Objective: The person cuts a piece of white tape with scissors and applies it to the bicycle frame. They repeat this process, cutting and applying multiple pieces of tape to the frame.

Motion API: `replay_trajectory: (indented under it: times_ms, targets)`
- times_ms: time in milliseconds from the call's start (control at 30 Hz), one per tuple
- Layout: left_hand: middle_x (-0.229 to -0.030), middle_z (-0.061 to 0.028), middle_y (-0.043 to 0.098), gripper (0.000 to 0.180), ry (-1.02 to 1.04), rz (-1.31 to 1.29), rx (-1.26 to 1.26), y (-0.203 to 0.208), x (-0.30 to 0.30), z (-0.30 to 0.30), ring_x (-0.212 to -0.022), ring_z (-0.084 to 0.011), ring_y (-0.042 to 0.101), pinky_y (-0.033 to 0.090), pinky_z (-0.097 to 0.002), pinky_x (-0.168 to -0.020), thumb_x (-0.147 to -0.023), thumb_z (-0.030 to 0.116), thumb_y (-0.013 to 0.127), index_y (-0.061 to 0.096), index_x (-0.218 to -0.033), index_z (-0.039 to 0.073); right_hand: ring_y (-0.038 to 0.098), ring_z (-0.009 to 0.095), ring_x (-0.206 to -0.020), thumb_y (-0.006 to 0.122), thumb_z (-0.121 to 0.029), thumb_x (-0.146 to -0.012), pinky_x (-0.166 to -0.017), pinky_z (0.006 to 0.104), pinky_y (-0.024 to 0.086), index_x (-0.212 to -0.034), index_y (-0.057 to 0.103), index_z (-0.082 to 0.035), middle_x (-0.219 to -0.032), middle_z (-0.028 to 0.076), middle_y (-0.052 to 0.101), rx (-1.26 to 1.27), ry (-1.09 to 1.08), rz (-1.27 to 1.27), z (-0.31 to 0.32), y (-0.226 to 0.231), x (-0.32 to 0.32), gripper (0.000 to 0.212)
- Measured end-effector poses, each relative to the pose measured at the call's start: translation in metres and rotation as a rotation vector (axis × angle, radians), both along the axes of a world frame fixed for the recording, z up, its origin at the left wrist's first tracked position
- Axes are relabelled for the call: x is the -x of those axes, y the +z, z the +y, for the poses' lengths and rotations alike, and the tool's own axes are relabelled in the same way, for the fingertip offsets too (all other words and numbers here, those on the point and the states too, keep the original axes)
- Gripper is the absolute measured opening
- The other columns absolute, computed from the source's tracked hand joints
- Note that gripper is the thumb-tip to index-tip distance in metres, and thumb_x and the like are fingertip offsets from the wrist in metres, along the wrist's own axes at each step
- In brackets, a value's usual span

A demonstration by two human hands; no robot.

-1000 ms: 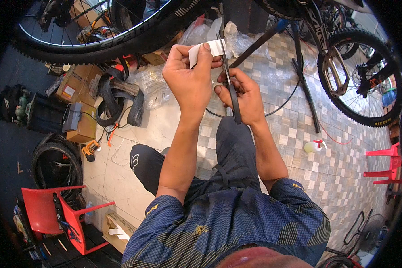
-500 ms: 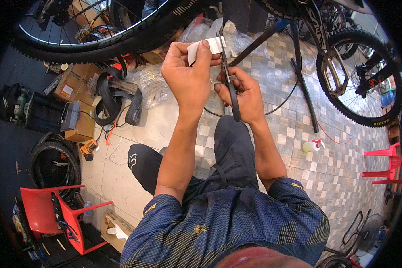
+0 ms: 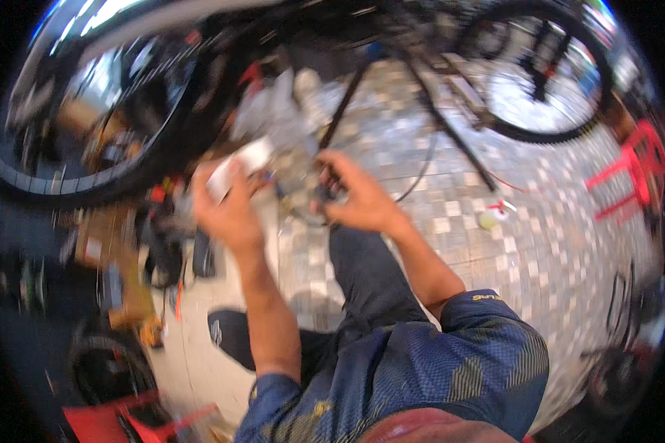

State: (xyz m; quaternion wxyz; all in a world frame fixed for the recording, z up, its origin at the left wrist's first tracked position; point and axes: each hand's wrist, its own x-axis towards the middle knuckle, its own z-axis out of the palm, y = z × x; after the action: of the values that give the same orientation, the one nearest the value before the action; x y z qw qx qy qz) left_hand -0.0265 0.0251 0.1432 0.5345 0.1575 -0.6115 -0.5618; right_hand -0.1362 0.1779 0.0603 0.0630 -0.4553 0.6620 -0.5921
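Left hand (image 3: 229, 210), centre-left of frame, pinches a small white packet (image 3: 236, 168), probably light and flimsy, best held by its edges; right hand (image 3: 362, 201) curls around a dark tool (image 3: 329, 188).

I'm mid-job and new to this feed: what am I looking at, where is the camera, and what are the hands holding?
There is no machine here: a person works with two bare hands. The one picture comes from a wide fisheye camera worn on the person's head, looking down, so straight edges bend and the forearms enter from below. It is blurred by motion.

The left hand holds a small white rectangular packet. The right hand grips a dark slim tool; the blur hides what kind. The person wears a blue patterned shirt and dark trousers.

Below is a floor of small grey and white tiles. A large black bicycle wheel arcs over the upper left, and a second black bicycle wheel stands upper right. A red plastic stool is at the right edge.
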Motion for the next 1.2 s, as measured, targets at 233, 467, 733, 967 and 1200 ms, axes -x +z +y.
replay_trajectory:
  times_ms: [233,467,733,967,1200]
  targets:
    - [-0.091,-0.0113,0.066,0.021,-0.236,-0.27,-0.083,-0.073,-0.029,-0.021,-0.067,-0.0162,0.067,0.055,-0.0284,-0.051,-0.095,0.007,0.068,0.057,-0.111,-0.001,0.068,0.042,-0.088,0.068,-0.025,-0.087,-0.076,0.0494,0.052,-0.137,0.046,-0.01,-0.095,0.022,0.07,-0.514,-0.176,-0.14,0.116,-0.133,0.008,0.057]
    - [-0.082,-0.0123,0.064,0.02,-0.466,-0.472,-0.15,-0.124,-0.021,-0.003,-0.061,-0.0146,0.064,0.053,-0.0269,-0.049,-0.104,0.014,0.051,0.052,-0.119,0.001,0.067,0.049,-0.094,0.059,-0.018,-0.088,-0.083,0.0536,0.054,-0.116,0.057,0.0,-0.099,0.03,0.069,-0.994,-0.703,-0.356,0.233,-0.357,-0.045,0.033]
    - [-0.082,-0.0089,0.065,0.02,-0.592,-0.505,0.004,-0.111,-0.004,0.007,-0.062,-0.0127,0.064,0.05,-0.0253,-0.051,-0.096,0.007,0.065,0.056,-0.113,0.001,0.071,0.04,-0.098,0.061,-0.019,-0.088,-0.082,0.0509,0.057,-0.111,0.068,-0.001,-0.104,0.023,0.072,-1.331,-0.535,-0.347,0.217,-0.399,-0.057,0.03]
    - [-0.079,-0.0101,0.067,0.046,-0.716,-0.584,-0.067,-0.074,0.011,-0.011,-0.06,-0.0112,0.06,0.046,-0.0253,-0.049,-0.085,0.001,0.077,0.048,-0.121,0.001,0.071,0.028,-0.089,0.062,-0.052,-0.097,-0.079,0.0398,0.055,-0.117,0.071,-0.004,-0.096,0.015,0.075,-0.362,-0.377,-0.362,0.088,-0.228,0.034,0.053]
    - [-0.07,-0.0088,0.067,0.046,-0.735,-0.519,-0.106,-0.058,-0.003,-0.029,-0.055,-0.0102,0.061,0.045,-0.0234,-0.045,-0.085,0.003,0.08,0.047,-0.115,0.002,0.062,0.008,-0.077,0.066,-0.024,-0.1,-0.07,0.0258,0.051,-0.106,0.071,0.0,-0.087,0.003,0.07,0.031,0.183,-0.454,-0.008,0.01,0.005,0.025]
